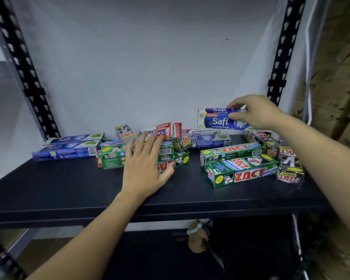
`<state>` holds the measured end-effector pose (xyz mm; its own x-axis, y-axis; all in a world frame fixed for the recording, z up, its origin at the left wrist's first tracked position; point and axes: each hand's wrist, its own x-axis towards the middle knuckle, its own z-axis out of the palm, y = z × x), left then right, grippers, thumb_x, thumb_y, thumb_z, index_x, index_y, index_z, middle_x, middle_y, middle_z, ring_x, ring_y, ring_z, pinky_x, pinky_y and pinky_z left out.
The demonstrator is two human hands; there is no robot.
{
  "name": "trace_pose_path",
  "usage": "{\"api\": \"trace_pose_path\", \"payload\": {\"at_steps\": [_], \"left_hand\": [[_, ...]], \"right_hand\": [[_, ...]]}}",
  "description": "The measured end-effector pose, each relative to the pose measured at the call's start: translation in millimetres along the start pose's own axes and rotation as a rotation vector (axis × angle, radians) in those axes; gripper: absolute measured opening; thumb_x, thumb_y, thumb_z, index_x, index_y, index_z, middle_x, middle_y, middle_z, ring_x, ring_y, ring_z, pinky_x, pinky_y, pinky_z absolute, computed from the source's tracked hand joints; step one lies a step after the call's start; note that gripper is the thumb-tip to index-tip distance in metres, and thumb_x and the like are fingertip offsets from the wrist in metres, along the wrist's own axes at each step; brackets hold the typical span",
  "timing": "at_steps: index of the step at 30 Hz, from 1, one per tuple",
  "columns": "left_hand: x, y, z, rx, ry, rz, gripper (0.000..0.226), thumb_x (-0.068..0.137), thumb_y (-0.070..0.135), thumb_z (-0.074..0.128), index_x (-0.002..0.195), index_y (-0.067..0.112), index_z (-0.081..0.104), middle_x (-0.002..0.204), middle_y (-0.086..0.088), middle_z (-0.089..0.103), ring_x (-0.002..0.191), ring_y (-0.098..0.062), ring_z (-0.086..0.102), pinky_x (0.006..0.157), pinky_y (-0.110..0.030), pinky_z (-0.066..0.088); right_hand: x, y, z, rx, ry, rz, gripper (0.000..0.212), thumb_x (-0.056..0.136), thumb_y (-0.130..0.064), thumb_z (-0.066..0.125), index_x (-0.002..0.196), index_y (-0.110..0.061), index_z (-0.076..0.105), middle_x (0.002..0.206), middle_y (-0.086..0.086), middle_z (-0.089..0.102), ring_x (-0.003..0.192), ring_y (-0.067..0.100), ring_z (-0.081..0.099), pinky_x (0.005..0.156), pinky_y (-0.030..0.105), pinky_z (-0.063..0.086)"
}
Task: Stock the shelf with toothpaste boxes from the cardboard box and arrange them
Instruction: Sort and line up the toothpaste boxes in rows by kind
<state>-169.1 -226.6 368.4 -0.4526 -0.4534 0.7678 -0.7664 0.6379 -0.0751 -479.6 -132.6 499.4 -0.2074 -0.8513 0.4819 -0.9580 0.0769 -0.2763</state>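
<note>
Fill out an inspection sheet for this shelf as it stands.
Surface: black shelf, boxes lying loose toward its back.
Job's things: blue Safi boxes at left; green Zact boxes centre and right, unaligned; red Pepsodent box atop the back pile; one Safi box held above the pile.
Clutter: brown object with white band below the shelf.
Hands: left hand open over centre green boxes; right hand pinches the raised Safi box.
Cables: apparent white cord by the right upright.
Surroundings: white back wall; black perforated uprights; cardboard-like brown surface at right.
</note>
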Motion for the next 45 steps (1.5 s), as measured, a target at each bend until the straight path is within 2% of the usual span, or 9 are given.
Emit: {"api": "trace_pose_path", "payload": {"at_steps": [5,11,17,20,24,30,33,38,45], "left_hand": [[-3.1,1.2,-12.6,-0.021,0.038,0.035,0.081,0.089,0.06,0.05,0.154,0.016,0.031,0.163,-0.001,0.025,0.152,-0.025,0.017,0.121,-0.051,0.012],[-18.6,-14.1,-50.7,-0.374,0.219,-0.079,0.078,0.091,0.05,0.056,0.155,0.016,0.026,0.163,0.002,0.023,0.152,-0.019,0.016,0.12,-0.049,0.023],[-36.2,-61.4,-107.5,-0.797,0.279,-0.373,0.061,0.097,0.047,0.056,0.152,0.04,0.03,0.136,0.019,0.056,0.113,-0.001,0.061,0.094,-0.041,0.053],[-57.4,-92.6,-124.5,-0.78,0.304,-0.484,0.05,0.1,0.046,0.051,0.147,0.041,0.038,0.116,0.019,0.067,0.101,-0.001,0.065,0.093,-0.038,0.053],[-88.9,-141.7,-142.9,-0.671,0.308,-0.583,0.046,0.101,0.045,0.05,0.145,0.034,0.045,0.119,0.02,0.066,0.11,-0.003,0.062,0.096,-0.034,0.051],[-138.7,-190.2,-157.1,-0.677,0.255,-0.693,0.033,0.101,0.035,0.054,0.134,0.032,0.058,0.106,0.019,0.066,0.097,0.014,0.062,0.075,-0.015,0.055],[-154.2,-208.0,-151.9,-0.662,0.216,-0.78,0.035,0.098,0.039,0.056,0.132,0.03,0.061,0.109,0.012,0.07,0.095,0.008,0.065,0.077,-0.03,0.06],[-153.9,-224.3,-142.9,-0.564,0.176,-0.87,0.037,0.098,0.039,0.057,0.133,0.026,0.061,0.108,0.005,0.073,0.093,-0.001,0.067,0.08,-0.034,0.059],[-144.1,-232.4,-132.1,-0.411,0.095,-0.955,0.033,0.095,0.045,0.058,0.118,0.022,0.065,0.103,0.005,0.074,0.094,-0.009,0.067,0.08,-0.039,0.059]], "right_hand": [[-13.2,-50.7,-26.7,-0.006,0.05,-0.072,0.032,0.089,-0.036,0.067,0.119,-0.024,0.066,0.116,0.004,0.066,0.093,0.014,0.052,0.076,0.025,0.035],[-29.3,-133.2,-25.4,0.029,0.056,-0.234,0.031,0.091,-0.036,0.064,0.12,-0.024,0.067,0.115,0.0,0.066,0.091,0.009,0.052,0.072,0.024,0.038],[-34.4,-224.1,10.7,0.115,0.015,-0.349,0.029,0.092,-0.038,0.064,0.118,-0.026,0.068,0.111,-0.003,0.066,0.098,0.01,0.055,0.08,0.026,0.042],[-38.9,-265.2,39.6,0.184,-0.035,-0.37,0.029,0.092,-0.038,0.063,0.119,-0.026,0.067,0.11,-0.005,0.066,0.095,0.007,0.052,0.078,0.024,0.04],[-45.6,-313.9,87.3,0.206,-0.086,-0.397,0.029,0.092,-0.04,0.062,0.118,-0.027,0.067,0.112,-0.001,0.066,0.105,0.016,0.056,0.085,0.03,0.045],[-54.9,-369.2,155.2,0.205,-0.201,-0.441,0.032,0.092,-0.044,0.059,0.121,-0.03,0.066,0.119,0.002,0.065,0.113,0.022,0.056,0.095,0.038,0.046],[-55.0,-383.3,176.3,0.149,-0.242,-0.45,0.033,0.095,-0.044,0.054,0.124,-0.03,0.064,0.121,0.003,0.064,0.114,0.025,0.055,0.094,0.042,0.047],[-51.2,-390.9,196.0,0.099,-0.296,-0.482,0.034,0.1,-0.042,0.044,0.126,-0.029,0.061,0.123,0.0,0.065,0.113,0.024,0.056,0.093,0.043,0.047],[-60.3,-359.6,211.9,0.06,-0.118,-0.469,0.041,0.098,-0.048,0.045,0.131,-0.028,0.058,0.122,-0.004,0.061,0.112,0.022,0.053,0.096,0.041,0.044]]}}
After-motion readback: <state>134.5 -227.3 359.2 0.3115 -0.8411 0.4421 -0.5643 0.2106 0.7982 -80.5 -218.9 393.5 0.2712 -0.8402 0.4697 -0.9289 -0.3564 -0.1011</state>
